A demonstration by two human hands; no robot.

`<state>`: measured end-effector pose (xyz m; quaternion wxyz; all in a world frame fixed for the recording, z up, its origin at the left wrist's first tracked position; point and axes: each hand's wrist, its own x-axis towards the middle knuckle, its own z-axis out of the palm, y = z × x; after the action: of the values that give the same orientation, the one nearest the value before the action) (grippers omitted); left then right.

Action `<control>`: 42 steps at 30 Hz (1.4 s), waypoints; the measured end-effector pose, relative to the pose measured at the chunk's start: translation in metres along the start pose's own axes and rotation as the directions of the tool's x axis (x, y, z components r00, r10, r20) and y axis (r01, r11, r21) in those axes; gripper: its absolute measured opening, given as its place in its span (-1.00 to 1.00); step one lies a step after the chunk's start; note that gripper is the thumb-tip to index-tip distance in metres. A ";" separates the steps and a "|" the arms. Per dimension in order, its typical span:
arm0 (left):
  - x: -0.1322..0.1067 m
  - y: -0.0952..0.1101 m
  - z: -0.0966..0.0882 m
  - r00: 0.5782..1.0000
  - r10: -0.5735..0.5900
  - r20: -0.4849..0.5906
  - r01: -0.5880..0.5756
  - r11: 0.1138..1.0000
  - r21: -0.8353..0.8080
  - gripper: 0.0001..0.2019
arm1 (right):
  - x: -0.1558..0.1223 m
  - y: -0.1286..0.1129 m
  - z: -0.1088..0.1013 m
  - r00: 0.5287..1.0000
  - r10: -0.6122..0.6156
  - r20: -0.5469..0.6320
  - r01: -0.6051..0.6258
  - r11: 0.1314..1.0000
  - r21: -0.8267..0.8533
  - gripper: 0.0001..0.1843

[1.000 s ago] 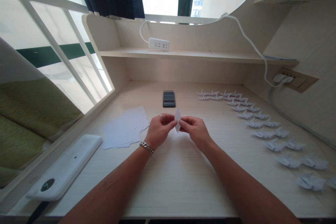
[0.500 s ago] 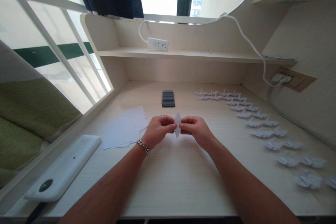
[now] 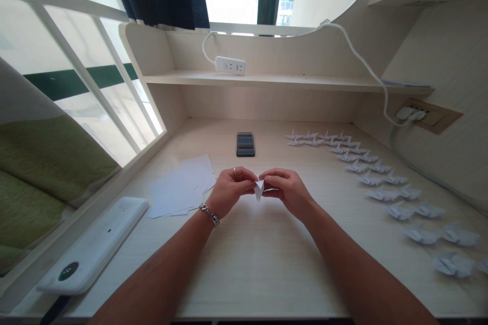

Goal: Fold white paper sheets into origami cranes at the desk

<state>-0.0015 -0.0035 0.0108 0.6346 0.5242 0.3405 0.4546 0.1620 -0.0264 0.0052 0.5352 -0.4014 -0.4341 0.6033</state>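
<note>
Folded white paper piece (image 3: 260, 189) sits mid-surface, held just above it, pinched from both sides. Left hand (image 3: 230, 192) fingers clenched on its left edge, right hand (image 3: 287, 190) fingers grasping its right edge. Loose white sheets (image 3: 181, 187) lie just left of the hands. Phone (image 3: 245, 144) is farther back. Paper cranes (image 3: 381, 183) run along the right in rows. White flat device (image 3: 93, 246) near left, on the surface (image 3: 259, 254).

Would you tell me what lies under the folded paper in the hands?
Beneath the folded paper, pinched by the left hand and right hand, only the pale desk shows; the fingers cover the paper's top.
</note>
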 end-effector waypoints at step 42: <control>0.004 -0.010 0.001 0.979 0.204 -0.012 -0.182 0.896 0.405 -0.77 | 0.005 0.015 0.001 0.950 -0.297 -0.099 0.235 0.884 -0.403 -0.75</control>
<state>0.0029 -0.0004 0.0014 0.4556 0.6618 0.3900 0.4499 0.1561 -0.0226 -0.0090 0.5560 -0.4818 -0.5519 0.3927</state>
